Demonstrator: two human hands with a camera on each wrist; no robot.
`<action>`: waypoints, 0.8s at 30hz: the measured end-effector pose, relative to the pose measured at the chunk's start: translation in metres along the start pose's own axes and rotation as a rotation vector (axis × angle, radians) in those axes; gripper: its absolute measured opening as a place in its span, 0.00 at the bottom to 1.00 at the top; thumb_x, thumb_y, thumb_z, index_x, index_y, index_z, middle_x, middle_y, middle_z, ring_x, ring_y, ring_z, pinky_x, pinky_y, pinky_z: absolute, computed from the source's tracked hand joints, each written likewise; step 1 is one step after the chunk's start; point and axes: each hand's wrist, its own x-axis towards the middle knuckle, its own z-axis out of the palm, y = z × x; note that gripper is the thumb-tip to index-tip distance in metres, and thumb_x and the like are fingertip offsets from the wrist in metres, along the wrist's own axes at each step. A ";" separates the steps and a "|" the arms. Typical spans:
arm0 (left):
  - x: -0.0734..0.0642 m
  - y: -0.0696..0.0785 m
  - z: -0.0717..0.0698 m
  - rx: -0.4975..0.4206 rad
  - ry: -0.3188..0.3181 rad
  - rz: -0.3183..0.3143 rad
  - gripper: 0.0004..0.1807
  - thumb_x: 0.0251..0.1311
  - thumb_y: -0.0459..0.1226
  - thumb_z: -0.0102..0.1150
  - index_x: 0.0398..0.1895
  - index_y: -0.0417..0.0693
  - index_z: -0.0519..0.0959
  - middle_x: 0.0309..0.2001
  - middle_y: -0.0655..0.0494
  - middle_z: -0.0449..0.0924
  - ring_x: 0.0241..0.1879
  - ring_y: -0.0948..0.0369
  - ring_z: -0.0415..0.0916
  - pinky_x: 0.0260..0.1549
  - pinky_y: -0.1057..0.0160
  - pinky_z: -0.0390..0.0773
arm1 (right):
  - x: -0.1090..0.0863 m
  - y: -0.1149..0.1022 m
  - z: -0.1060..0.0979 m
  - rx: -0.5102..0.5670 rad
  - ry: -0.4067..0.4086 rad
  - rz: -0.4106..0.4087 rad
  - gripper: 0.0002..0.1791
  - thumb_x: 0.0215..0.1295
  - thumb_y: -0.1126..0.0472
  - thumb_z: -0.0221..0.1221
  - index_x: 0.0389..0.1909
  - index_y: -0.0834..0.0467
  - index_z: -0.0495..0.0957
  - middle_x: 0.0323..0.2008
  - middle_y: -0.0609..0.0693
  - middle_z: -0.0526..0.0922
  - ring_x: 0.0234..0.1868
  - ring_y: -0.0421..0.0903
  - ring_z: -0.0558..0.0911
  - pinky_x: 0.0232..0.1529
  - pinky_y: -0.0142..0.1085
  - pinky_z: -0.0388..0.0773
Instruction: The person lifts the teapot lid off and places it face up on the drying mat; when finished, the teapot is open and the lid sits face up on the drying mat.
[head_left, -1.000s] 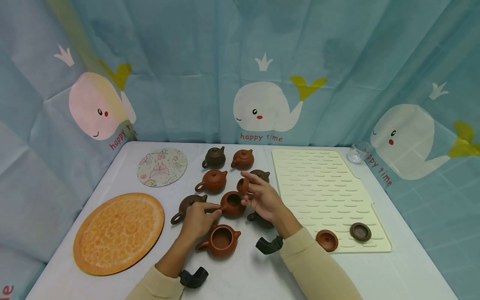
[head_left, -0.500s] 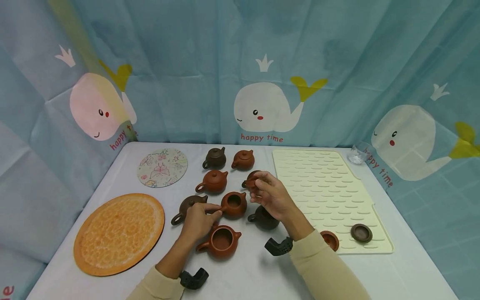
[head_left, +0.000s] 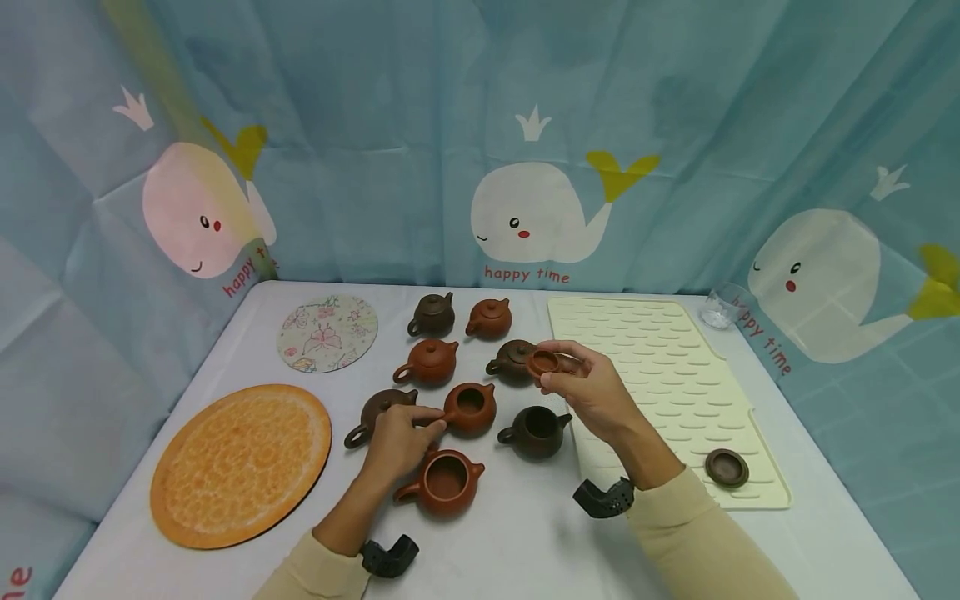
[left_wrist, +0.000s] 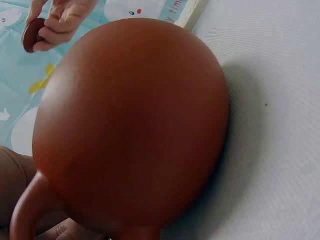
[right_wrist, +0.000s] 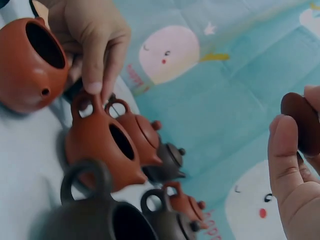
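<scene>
My left hand (head_left: 397, 442) pinches the handle of a reddish-brown teapot (head_left: 471, 410) without a lid; the right wrist view shows thumb and finger on that handle. Between the fingertips of my right hand (head_left: 600, 392) is a small reddish-brown teapot lid (head_left: 542, 363), held up beside a lidded dark teapot (head_left: 512, 360). Nearer to me stands another open reddish teapot (head_left: 447, 483), its round body (left_wrist: 135, 120) filling the left wrist view. An open dark teapot (head_left: 536, 433) sits below my right hand. A lidded dark teapot (head_left: 378, 408) is partly hidden behind my left hand.
Farther back stand a dark teapot (head_left: 432, 315) and two reddish ones, all lidded. A cream mat (head_left: 630, 333) on the right bears a dark lid (head_left: 726, 468). Glass cup (head_left: 722, 308) at the back right corner; round orange mat (head_left: 240, 467) and patterned disc (head_left: 327, 333) at left.
My right hand has moved right, away from the open reddish teapot, carrying the lid and turning it. The right sleeve now covers the reddish lid on the mat. My left hand stays put.
</scene>
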 end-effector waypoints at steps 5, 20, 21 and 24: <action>0.000 0.001 -0.001 0.001 0.001 0.001 0.11 0.59 0.33 0.65 0.45 0.44 0.86 0.19 0.57 0.79 0.18 0.64 0.74 0.18 0.64 0.72 | -0.010 -0.013 -0.013 -0.093 0.004 -0.038 0.26 0.59 0.79 0.58 0.59 0.72 0.66 0.53 0.63 0.73 0.50 0.51 0.79 0.47 0.39 0.77; 0.000 -0.003 0.002 0.007 0.002 -0.001 0.10 0.59 0.34 0.65 0.44 0.45 0.86 0.18 0.57 0.79 0.18 0.64 0.74 0.17 0.64 0.71 | -0.040 -0.029 -0.062 -0.227 -0.004 -0.104 0.26 0.60 0.81 0.56 0.60 0.72 0.67 0.53 0.55 0.74 0.52 0.47 0.79 0.45 0.35 0.77; 0.000 -0.003 0.002 0.008 0.001 -0.001 0.11 0.59 0.34 0.65 0.45 0.45 0.86 0.18 0.57 0.79 0.18 0.64 0.73 0.17 0.64 0.71 | -0.043 -0.030 -0.065 -0.239 0.002 -0.102 0.26 0.60 0.81 0.56 0.60 0.72 0.66 0.53 0.54 0.74 0.52 0.46 0.79 0.45 0.34 0.77; 0.001 -0.003 0.001 0.010 -0.001 -0.001 0.11 0.59 0.34 0.65 0.45 0.45 0.86 0.17 0.58 0.78 0.17 0.64 0.73 0.17 0.64 0.71 | -0.050 -0.032 -0.076 -0.269 0.018 -0.094 0.26 0.60 0.81 0.56 0.61 0.73 0.65 0.53 0.54 0.74 0.52 0.45 0.79 0.45 0.33 0.77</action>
